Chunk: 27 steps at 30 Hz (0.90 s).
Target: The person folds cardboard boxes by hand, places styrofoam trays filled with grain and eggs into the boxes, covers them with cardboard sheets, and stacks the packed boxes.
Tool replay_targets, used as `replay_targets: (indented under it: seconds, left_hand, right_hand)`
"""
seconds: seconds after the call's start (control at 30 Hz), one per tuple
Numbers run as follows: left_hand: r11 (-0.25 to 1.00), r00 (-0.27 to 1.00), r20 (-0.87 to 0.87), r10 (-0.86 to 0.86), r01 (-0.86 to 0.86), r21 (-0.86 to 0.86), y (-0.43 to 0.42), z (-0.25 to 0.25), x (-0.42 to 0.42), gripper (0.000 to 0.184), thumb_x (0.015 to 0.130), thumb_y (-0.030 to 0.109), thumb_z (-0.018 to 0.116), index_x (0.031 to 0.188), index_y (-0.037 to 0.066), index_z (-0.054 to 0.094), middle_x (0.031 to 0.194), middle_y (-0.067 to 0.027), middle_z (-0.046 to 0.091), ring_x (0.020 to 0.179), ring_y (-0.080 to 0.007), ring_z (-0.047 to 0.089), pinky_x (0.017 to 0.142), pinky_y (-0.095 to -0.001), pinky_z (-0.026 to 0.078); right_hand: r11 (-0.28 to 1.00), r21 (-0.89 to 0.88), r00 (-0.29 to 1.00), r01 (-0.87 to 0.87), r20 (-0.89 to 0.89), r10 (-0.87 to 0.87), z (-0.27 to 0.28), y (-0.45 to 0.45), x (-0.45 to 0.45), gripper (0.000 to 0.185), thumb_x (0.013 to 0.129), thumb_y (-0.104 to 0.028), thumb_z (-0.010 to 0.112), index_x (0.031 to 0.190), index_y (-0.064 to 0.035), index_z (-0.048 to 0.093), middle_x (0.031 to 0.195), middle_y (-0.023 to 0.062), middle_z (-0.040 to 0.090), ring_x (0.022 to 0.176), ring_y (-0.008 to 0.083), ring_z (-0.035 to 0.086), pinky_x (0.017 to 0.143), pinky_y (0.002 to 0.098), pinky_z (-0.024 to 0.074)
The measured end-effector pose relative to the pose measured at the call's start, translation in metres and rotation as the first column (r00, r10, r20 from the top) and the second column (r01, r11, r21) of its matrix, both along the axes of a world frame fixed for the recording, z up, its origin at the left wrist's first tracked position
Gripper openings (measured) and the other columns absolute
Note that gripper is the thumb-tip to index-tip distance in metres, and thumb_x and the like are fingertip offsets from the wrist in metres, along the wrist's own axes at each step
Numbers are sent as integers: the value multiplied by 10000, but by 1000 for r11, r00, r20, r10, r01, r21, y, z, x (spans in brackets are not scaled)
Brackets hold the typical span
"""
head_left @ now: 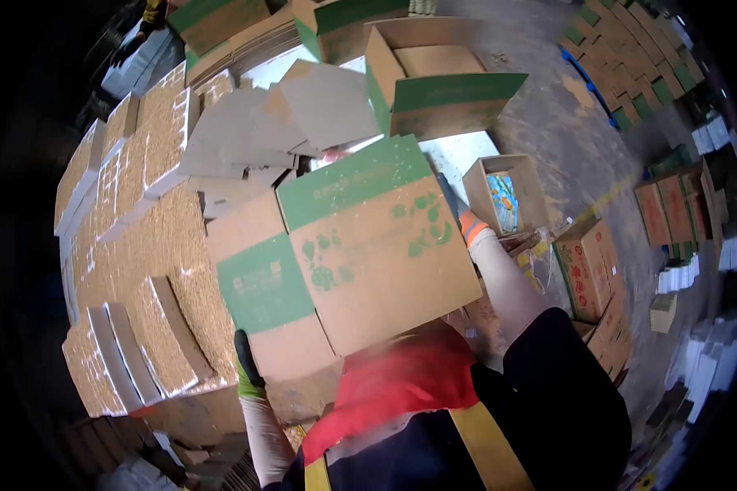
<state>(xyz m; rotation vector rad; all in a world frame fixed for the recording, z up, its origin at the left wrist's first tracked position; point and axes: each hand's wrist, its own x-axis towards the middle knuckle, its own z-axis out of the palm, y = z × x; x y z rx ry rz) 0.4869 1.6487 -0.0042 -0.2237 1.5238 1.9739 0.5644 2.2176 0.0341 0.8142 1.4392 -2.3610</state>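
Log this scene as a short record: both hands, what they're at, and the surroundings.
Main item: printed carton with green bands
Left hand: gloved, at the carton's lower-left edge
Right hand: gloved, at its right edge, fingers partly hidden
Picture left: white-sided tan blocks
Beyond the carton: open green-flapped box
Picture right: small open box holding a blue patterned item
Wearer's front: red cloth

Before me is the carton point(385, 254). To its left lie the blocks point(160, 147); to its right, a packet point(504, 200) is in a box point(534, 184).
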Motion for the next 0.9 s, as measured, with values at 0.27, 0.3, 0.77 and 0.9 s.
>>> replay_targets:
  seconds: [0.27, 0.3, 0.77, 0.9]
  left_hand:
    - [980, 992, -8, 127, -126, -155, 22, 19, 17, 654, 1025, 541, 426, 1435, 33, 462, 1346, -92, 574, 1171, -202, 577, 1013, -340, 473]
    - [976, 991, 3, 132, -129, -174, 24, 22, 17, 657, 1027, 539, 422, 1435, 26, 462, 1339, -94, 578, 1159, -200, 583, 1003, -334, 480]
    - [847, 831, -547, -97, -220, -485, 12, 15, 68, 842, 894, 288, 724, 1551, 35, 263, 1544, -187, 371, 1376, -218, 417, 1109, -321, 358]
    - [967, 963, -261, 62, -123, -225, 18, 60, 77, 1044, 784, 320, 816, 1551, -16, 192, 1575, -219, 292, 1469, -274, 260, 1191, -349, 220]
  right_hand:
    - [999, -40, 993, -7, -118, 3, -22, -5, 33, 742, 1011, -637, 272, 1447, -66, 458, 1342, 148, 583, 1145, 268, 599, 980, 398, 498]
    - [999, -46, 992, -9, -123, 3, -22, -5, 38, 744, 1011, -638, 271, 1448, -66, 457, 1342, 148, 583, 1145, 269, 600, 981, 399, 498]
    - [417, 893, 980, 169, -199, 30, -70, -5, 107, 569, 973, -385, 572, 1317, 58, 477, 1219, 225, 629, 1114, 370, 612, 926, 438, 488]
    - [493, 863, 993, 106, -120, -4, 2, -29, 70, 462, 899, -239, 735, 1223, 30, 546, 1068, 151, 695, 915, 213, 645, 817, 349, 515]
